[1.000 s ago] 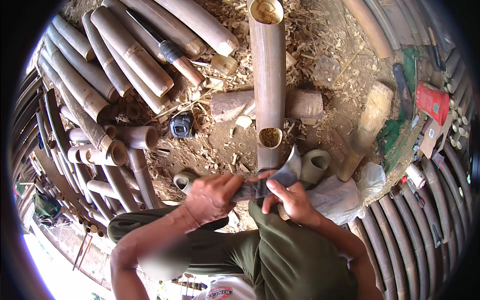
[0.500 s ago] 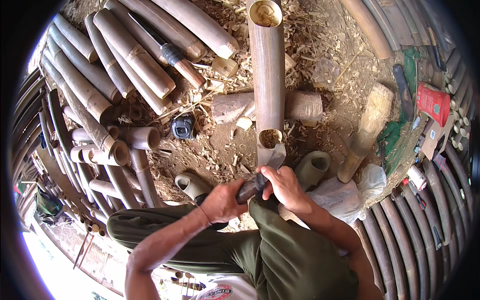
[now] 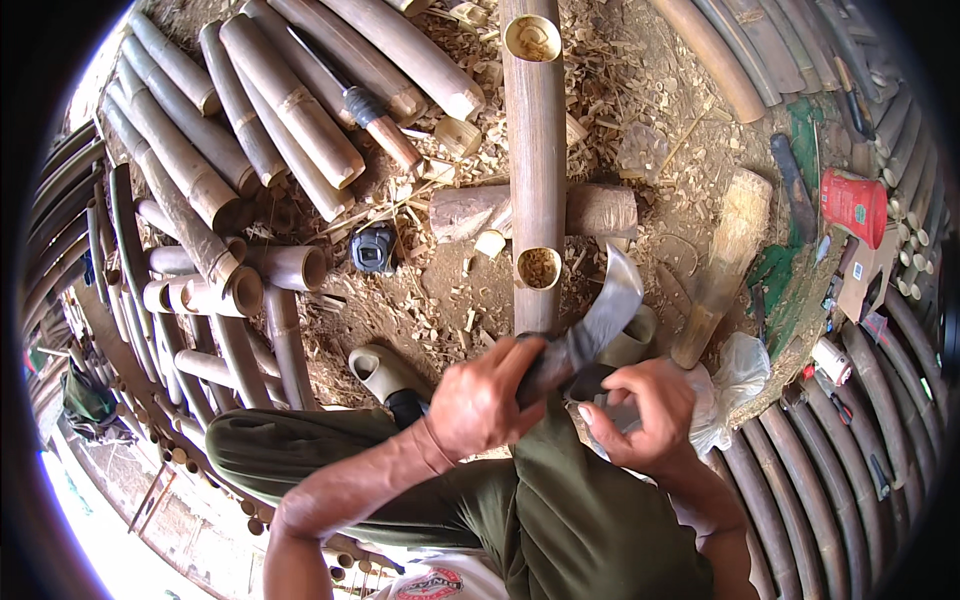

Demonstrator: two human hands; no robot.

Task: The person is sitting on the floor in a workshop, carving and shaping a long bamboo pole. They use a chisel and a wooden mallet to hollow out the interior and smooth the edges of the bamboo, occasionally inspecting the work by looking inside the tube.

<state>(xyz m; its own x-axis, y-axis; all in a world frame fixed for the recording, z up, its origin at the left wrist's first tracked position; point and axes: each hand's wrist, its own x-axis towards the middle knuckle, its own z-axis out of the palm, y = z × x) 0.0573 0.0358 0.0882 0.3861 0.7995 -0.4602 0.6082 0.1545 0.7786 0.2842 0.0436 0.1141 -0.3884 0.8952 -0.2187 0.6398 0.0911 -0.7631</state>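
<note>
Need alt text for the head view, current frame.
A person's left hand grips a dark-handled, curved silvery-bladed knife, the part-curled right hand close by. Ahead, a long brown bamboo pole with oval openings lies across a short brown log amid pale wood shavings.

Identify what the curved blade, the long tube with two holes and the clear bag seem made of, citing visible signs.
Blade: metal, probably steel; grey with bright shine.
Tube: apparently bamboo; smooth brown skin, pale cut rims.
Bag: likely thin plastic; glossy, crinkled, see-through.
</note>
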